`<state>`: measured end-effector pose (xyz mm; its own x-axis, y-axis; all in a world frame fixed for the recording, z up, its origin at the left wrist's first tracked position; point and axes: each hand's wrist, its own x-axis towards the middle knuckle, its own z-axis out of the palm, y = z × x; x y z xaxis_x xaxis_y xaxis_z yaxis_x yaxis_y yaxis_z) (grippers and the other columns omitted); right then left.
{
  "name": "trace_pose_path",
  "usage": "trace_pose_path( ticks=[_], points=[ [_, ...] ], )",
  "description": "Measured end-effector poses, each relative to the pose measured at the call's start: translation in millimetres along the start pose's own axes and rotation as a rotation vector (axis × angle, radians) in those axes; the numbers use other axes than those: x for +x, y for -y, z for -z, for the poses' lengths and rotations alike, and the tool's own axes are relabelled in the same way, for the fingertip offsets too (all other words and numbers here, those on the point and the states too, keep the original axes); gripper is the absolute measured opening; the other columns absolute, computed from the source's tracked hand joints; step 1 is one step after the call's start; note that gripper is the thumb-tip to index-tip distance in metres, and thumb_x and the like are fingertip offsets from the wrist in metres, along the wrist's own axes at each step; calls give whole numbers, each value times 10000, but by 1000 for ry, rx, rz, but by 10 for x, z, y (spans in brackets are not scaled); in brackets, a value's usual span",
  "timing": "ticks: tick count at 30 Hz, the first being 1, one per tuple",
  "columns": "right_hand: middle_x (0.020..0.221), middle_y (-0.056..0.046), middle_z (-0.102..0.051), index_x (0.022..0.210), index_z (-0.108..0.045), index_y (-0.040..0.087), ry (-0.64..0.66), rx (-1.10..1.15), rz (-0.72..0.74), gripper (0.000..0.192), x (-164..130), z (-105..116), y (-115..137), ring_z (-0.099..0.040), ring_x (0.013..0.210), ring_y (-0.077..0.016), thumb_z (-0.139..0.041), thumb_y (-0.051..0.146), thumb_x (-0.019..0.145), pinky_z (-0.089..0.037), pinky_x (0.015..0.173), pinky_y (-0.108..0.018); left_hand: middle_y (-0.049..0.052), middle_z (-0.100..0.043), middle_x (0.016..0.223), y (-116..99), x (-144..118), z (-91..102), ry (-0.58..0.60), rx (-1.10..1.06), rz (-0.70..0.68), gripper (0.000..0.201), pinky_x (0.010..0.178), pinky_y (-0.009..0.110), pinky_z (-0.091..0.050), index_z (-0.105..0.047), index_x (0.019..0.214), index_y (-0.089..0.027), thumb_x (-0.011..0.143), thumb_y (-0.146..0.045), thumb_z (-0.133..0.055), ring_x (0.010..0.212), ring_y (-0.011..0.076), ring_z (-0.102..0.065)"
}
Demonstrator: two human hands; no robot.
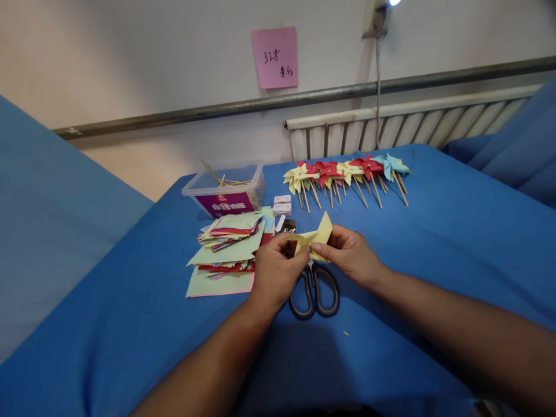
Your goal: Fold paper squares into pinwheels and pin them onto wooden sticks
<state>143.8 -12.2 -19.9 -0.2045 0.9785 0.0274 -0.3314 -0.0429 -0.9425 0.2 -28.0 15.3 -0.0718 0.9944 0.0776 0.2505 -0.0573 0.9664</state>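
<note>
Light spot (394, 2): small blown-out white glare at the top edge, right of centre
Wall (174, 63): dim, warm peach at left, greyer toward the middle
Blue cloth (130, 324): muted, a dark soft-edged shadow near the bottom
Yellow paper (322, 233): pale and bright, folds slightly soft
Box lettering (225, 207): smeared
Right forearm (456, 318): wide-angle stretch toward the edge

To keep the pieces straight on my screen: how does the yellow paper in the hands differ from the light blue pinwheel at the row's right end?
The yellow paper is pinched between the left hand and right hand; the light blue pinwheel is untouched. A stick extends below the pinwheel; none shows on the yellow paper. Both have pointed paper corners.
</note>
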Motion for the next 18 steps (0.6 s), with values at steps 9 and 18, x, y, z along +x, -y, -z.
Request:
trace_pose_path(
  ticks=[9, 18],
  points=[
    [833, -7, -729, 846, -669, 209, -61, -36, 35, 313, -26, -16, -32, -653, 759, -164, -805, 392, 631, -521, 746, -325, -8, -650, 634, -32, -15, -10, -17, -14, 5, 119, 556, 224, -431, -706, 738, -162, 645, -230, -735, 577, 117, -559],
    [817, -8, -717, 831, -655, 204, -84, -44, 46, 295, -28, -18, -35, -642, 734, -156, -795, 386, 646, -507, 724, -314, -2, -666, 644, -40, -31, -26, -17, -46, 19, 110, 572, 215, -434, -704, 736, -152, 649, -208, -738, 587, 110, -572]
  ],
)
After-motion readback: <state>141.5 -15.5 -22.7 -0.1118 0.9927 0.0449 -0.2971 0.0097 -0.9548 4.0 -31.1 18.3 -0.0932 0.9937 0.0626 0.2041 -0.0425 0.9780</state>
